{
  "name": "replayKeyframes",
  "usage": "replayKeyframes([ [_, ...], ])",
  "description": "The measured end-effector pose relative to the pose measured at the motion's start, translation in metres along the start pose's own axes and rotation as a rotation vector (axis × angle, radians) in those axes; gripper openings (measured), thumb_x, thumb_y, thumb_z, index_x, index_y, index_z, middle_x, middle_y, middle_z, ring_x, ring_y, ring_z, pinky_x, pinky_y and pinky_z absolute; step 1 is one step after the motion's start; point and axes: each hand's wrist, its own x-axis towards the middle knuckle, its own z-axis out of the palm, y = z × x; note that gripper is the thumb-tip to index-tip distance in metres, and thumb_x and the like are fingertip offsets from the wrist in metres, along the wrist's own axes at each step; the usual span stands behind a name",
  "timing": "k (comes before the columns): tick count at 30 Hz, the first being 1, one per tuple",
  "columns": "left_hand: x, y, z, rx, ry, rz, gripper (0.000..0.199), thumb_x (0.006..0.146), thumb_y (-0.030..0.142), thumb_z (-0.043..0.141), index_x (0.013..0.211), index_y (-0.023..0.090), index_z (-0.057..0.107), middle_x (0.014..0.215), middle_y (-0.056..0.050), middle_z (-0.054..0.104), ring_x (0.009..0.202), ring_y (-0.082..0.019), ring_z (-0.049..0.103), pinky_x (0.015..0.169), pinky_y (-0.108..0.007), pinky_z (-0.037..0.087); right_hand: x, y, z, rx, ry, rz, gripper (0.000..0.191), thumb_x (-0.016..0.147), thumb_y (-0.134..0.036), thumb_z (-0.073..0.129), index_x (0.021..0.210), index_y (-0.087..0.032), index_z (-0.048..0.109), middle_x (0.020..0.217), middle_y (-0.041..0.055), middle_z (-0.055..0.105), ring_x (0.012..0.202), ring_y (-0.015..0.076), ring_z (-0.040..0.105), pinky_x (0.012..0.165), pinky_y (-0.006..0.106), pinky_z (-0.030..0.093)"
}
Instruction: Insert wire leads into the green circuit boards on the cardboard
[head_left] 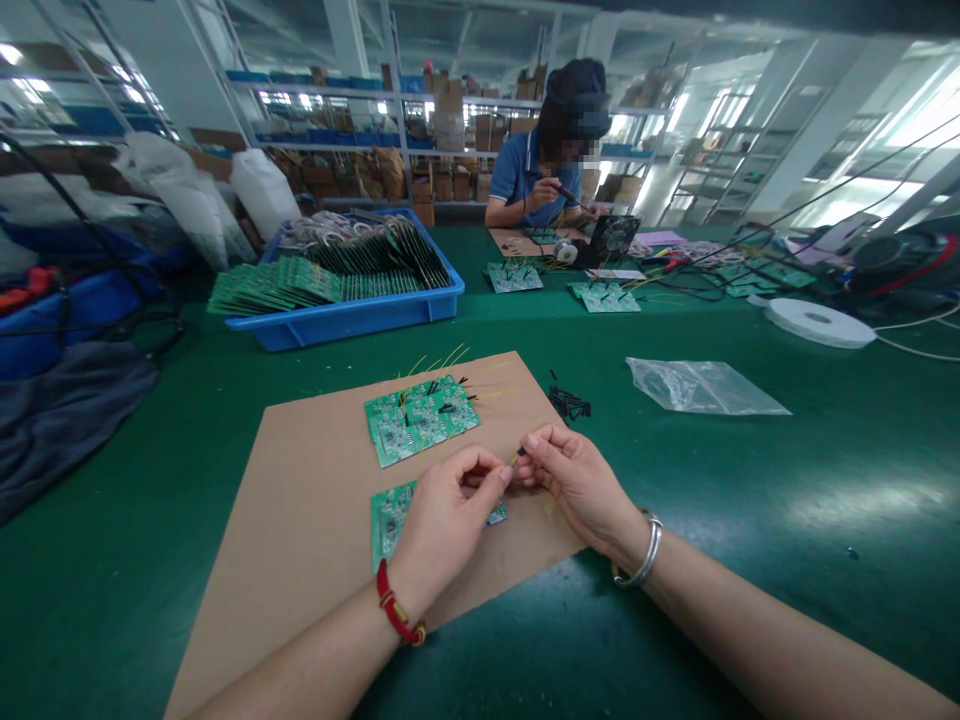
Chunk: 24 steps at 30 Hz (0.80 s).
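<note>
My hands are raised over a brown cardboard sheet on the green bench mat. My right hand pinches a yellow wire with a small black end between finger and thumb. My left hand is curled close beside it, and its fingertips partly hide what lies there. Below my left hand, a green circuit board lies partly covered. Farther up the cardboard sits a group of green circuit boards with yellow wires and black pieces sticking from them.
Loose black connectors and a clear plastic bag lie to the right. A blue tray of stacked boards stands ahead. Across the bench, a co-worker works beside a small fan. Cables and a white tape roll lie far right.
</note>
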Motion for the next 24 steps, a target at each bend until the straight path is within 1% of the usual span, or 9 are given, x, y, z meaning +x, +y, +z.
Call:
replayKeyframes([
  [8, 0.0012, -0.0015, 0.0014, 0.005, 0.02, -0.007, 0.018, 0.084, 0.03, 0.056, 0.074, 0.017, 0.063, 0.071, 0.0, 0.064, 0.065, -0.013, 0.058, 0.06, -0.023, 0.043, 0.0003, 0.0014, 0.0002, -0.013, -0.001, -0.013, 0.029, 0.068, -0.04, 0.076, 0.067, -0.017, 0.06, 0.059, -0.0017, 0.064, 0.054, 0.0074, 0.057, 0.057, 0.022, 0.044],
  [20, 0.0003, -0.0018, 0.0017, 0.022, 0.016, -0.023, 0.016, 0.084, 0.03, 0.057, 0.074, 0.018, 0.063, 0.072, 0.0, 0.065, 0.065, -0.013, 0.059, 0.061, -0.024, 0.044, 0.0003, 0.0024, 0.0008, -0.023, 0.013, -0.013, 0.03, 0.067, -0.041, 0.077, 0.067, -0.017, 0.059, 0.059, -0.0014, 0.065, 0.053, 0.0082, 0.057, 0.056, 0.022, 0.045],
  [24, -0.0007, -0.0019, 0.002, 0.014, 0.029, -0.023, 0.015, 0.083, 0.029, 0.058, 0.075, 0.018, 0.063, 0.073, 0.0, 0.065, 0.066, -0.013, 0.059, 0.061, -0.024, 0.044, 0.0004, 0.0029, 0.0012, -0.054, 0.037, -0.033, 0.03, 0.067, -0.039, 0.077, 0.067, -0.016, 0.058, 0.057, -0.0017, 0.065, 0.051, 0.0071, 0.056, 0.054, 0.021, 0.043],
])
